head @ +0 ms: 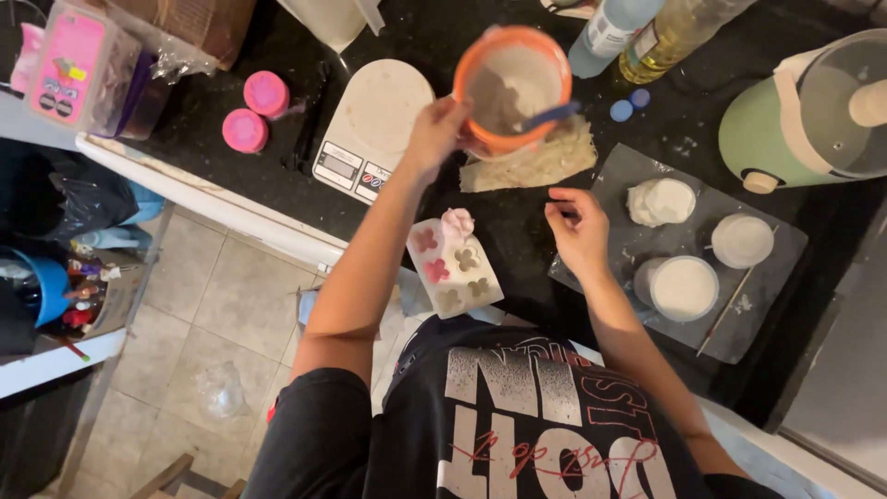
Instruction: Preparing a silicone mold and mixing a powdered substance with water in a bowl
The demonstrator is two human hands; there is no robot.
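Hands work over a black countertop (517, 231). Left hand (432, 134) grips the rim of an orange cup (511, 88) lifted above the counter, with whitish mix and a blue stirrer (552, 115) inside. Right hand (579, 229) hovers loosely curled, seemingly empty, just beside a grey mat (628, 242) bearing 3 white round casts. A white flower mould (455, 267) lies between the forearms; a kitchen scale (370, 125) sits just left of the cup.

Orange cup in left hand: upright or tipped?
Tipped: the orange cup, gripped by the left hand, shows its pale-coated inside to the camera.
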